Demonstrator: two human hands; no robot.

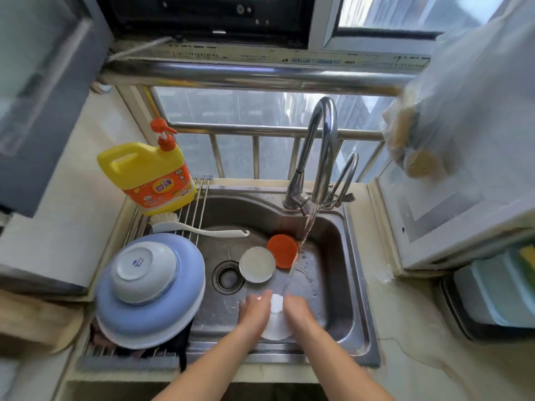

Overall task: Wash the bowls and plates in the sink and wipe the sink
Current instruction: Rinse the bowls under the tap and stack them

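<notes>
Both hands, left hand (254, 311) and right hand (299, 312), grip a white bowl (276, 319) between them at the sink's (341, 227) near side, under the tap's (321, 151) stream; a steel bowl (257, 264) and orange lid (282, 250) lie farther back.

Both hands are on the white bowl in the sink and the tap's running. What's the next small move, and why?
Probably turn the white bowl between the left hand and right hand under the stream, since the water lands only at its far edge.
</notes>
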